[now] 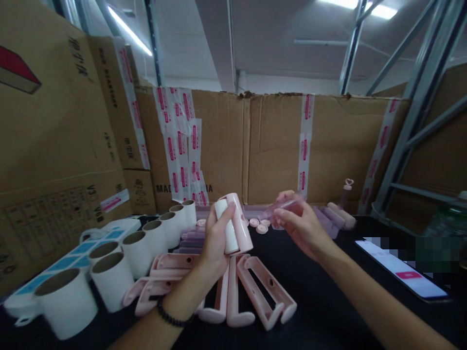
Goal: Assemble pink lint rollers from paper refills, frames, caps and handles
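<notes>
Near the middle, my left hand is wrapped round a glossy pink plastic case. A white roll sits lengthwise along the case, with my thumb across it. To the right, my right hand pinches a clear, pinkish plastic piece, blurred and partly covered by the fingers; its exact kind is not plain. Both hands are raised over the black table and apart. Below my left hand lie several open pink case parts. Small round pink caps rest between the hands.
Several white hollow rolls stand upright in a line at left, beside a white and blue package. Purple translucent pieces lie behind the pink parts. A phone rests at right, near a bottle. Cardboard walls the back.
</notes>
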Demonstrator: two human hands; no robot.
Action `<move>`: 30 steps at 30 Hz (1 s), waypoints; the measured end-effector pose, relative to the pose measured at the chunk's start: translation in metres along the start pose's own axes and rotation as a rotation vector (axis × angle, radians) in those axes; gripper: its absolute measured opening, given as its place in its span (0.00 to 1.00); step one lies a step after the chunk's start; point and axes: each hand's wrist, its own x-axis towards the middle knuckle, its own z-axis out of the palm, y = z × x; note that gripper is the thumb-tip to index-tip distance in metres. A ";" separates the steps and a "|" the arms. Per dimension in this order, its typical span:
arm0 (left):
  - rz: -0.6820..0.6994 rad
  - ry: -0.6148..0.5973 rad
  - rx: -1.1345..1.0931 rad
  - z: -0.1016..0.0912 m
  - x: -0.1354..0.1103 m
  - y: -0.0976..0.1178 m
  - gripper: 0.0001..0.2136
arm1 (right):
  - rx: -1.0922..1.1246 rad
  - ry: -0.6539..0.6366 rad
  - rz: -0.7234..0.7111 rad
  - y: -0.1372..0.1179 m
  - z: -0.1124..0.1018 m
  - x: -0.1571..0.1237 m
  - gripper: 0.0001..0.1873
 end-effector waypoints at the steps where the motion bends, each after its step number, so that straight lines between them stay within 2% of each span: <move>1: 0.006 -0.019 0.014 0.000 -0.001 -0.002 0.23 | 0.032 0.033 -0.005 0.001 0.005 -0.006 0.17; 4: 0.027 -0.070 0.041 0.001 -0.005 -0.005 0.22 | 0.035 0.088 -0.006 0.005 0.017 -0.015 0.16; 8: 0.083 -0.106 0.091 0.004 -0.010 -0.004 0.22 | 0.032 0.113 0.010 0.008 0.020 -0.015 0.15; 14: 0.173 -0.112 0.162 0.005 -0.013 -0.003 0.24 | 0.074 0.126 0.048 0.008 0.024 -0.020 0.17; 21: 0.334 -0.140 0.284 0.006 -0.019 -0.004 0.20 | -0.009 0.105 -0.005 0.006 0.030 -0.028 0.15; 26: 0.325 -0.135 0.264 0.005 -0.019 -0.007 0.20 | 0.000 0.106 -0.021 0.008 0.031 -0.029 0.14; 30: 0.243 -0.119 0.232 0.006 -0.018 -0.008 0.20 | -0.058 0.085 -0.054 0.008 0.028 -0.028 0.13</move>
